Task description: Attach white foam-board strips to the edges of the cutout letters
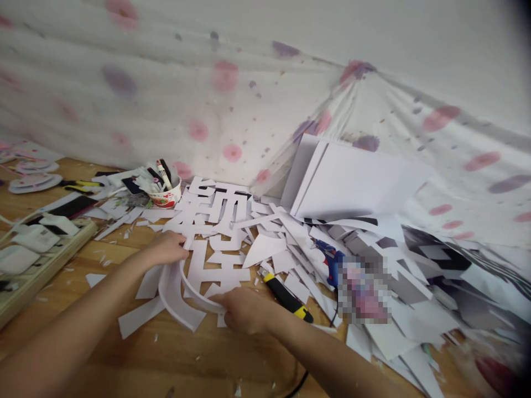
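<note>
A narrow curved white strip (194, 293) bends between my hands above the wooden table. Its upper left end is at the fingers of my left hand (168, 249), which are closed. My right hand (239, 310) pinches the lower right end. Beside the strip lies a wider curved white piece (178, 307). Just beyond my hands are white sheets with cut-out shapes (211, 268). A black and yellow utility knife (286, 296) rests to the right of my right hand.
A power strip (50, 260) with white plugs lies at the left. A cup of pens (166, 194) stands at the back. Paper scraps (307, 271), a blue glue gun (333, 262) and upright white boards (348, 179) occupy the right. A black cable (299, 382) runs near my right forearm.
</note>
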Tool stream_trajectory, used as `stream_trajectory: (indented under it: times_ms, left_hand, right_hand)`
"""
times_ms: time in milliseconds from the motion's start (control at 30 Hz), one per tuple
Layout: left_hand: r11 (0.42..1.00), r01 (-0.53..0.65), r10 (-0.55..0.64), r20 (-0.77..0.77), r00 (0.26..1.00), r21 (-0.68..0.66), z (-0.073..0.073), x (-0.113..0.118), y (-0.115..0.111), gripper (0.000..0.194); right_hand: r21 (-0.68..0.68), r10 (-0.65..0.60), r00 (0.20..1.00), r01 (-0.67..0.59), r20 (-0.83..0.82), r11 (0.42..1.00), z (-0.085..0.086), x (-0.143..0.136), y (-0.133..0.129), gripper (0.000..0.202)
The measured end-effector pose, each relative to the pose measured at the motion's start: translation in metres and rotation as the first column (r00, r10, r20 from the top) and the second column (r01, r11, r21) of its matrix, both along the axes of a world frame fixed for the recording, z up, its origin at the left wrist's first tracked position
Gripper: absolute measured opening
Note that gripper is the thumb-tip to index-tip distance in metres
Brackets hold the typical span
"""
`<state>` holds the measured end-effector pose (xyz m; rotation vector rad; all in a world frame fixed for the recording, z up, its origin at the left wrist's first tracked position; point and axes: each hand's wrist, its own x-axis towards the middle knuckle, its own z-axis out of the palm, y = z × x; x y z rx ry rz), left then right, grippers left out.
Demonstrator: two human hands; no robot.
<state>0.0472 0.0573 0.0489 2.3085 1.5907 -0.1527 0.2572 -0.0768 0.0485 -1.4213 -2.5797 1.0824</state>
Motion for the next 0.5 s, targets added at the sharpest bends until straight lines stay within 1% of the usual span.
stream_trajectory:
  times_ms: [100,200,267,400,500]
  left_hand:
    - [0.999,0.049,-0.049,0.010,0.999,0.000,-0.010,-0.003,0.004,0.018]
    - [0.995,0.090,-0.090,0.013,0.996,0.034,-0.017,-0.005,0.008,0.014]
    - [0.994,0.100,-0.101,0.003,0.995,0.052,-0.021,-0.008,0.010,0.013]
    - [0.995,0.084,-0.083,-0.028,0.996,0.059,-0.025,-0.014,0.012,0.015]
    - [0.995,0.080,-0.078,-0.033,0.996,0.067,-0.025,-0.015,0.010,0.021]
  right_hand:
    - [0.084,0.065,0.994,-0.073,0.093,0.994,-0.001,-0.006,-0.002,0.056]
    - [0.106,0.121,0.982,-0.137,0.143,0.985,0.001,-0.016,-0.004,0.062]
    - [0.121,0.134,0.976,-0.156,0.170,0.980,0.001,-0.021,-0.004,0.062]
    - [0.157,0.108,0.966,-0.147,0.233,0.977,-0.003,-0.025,-0.006,0.042]
    - [0.216,0.070,0.961,-0.130,0.268,0.968,-0.010,-0.026,-0.011,0.035]
